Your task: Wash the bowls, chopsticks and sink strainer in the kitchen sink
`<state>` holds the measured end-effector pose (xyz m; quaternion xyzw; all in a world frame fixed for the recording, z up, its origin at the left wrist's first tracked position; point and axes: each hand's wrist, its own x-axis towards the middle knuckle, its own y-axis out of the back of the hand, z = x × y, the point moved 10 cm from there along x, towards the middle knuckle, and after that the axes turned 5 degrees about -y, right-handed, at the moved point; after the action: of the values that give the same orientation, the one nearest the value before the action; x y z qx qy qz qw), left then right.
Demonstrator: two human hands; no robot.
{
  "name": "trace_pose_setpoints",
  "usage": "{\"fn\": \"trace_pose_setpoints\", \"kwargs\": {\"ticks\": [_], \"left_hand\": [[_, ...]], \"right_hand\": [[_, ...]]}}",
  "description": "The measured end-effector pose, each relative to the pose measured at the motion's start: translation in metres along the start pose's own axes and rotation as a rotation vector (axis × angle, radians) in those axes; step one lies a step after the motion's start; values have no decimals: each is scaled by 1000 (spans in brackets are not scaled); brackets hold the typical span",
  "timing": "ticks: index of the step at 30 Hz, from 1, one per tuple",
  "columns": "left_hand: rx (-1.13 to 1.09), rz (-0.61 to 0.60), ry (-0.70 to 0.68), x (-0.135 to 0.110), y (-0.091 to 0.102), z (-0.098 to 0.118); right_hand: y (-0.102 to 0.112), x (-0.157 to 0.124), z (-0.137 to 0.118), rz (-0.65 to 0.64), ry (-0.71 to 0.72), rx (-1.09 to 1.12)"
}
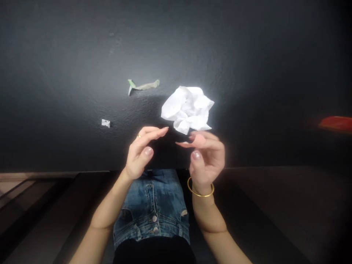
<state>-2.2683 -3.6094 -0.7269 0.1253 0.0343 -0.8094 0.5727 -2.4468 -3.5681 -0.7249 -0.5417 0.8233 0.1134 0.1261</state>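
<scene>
A crumpled white tissue (189,108) lies on the black table (247,66), just beyond both hands. My left hand (143,151) hovers near the table's front edge with its fingers loosely curved and apart, holding nothing; a ring shows on one finger. My right hand (205,156) hovers beside it, fingers stretched toward the left and apart, empty, its fingertips just under the tissue's near edge. A gold bangle (200,190) sits on my right wrist.
A twisted green-and-grey wrapper scrap (143,85) lies on the table to the left of the tissue. A small white scrap (106,123) lies nearer, at the left. A blurred red object (336,123) sits at the right edge. My denim clothing (154,205) shows below the table edge.
</scene>
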Motion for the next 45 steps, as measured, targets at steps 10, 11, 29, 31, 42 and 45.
{"fn": "trace_pose_setpoints", "kwargs": {"ticks": [10,11,29,31,42,45], "left_hand": [[286,-244,-72,5,-24,27],[299,-244,-67,4,-25,27],[-10,-194,-55,-4,-70,69],[-49,-251,-37,-8,-104,87],[67,-991,-154,-160,-303,185],[28,-1180,-147,-238,-342,192]], "right_hand": [[-42,-13,14,-378,-215,195],[-41,-12,17,-367,-231,179],[52,-46,-36,56,-35,247],[68,-71,-59,115,15,269],[217,-322,-107,1150,20,-176],[239,-410,-98,1388,-177,-367]]}}
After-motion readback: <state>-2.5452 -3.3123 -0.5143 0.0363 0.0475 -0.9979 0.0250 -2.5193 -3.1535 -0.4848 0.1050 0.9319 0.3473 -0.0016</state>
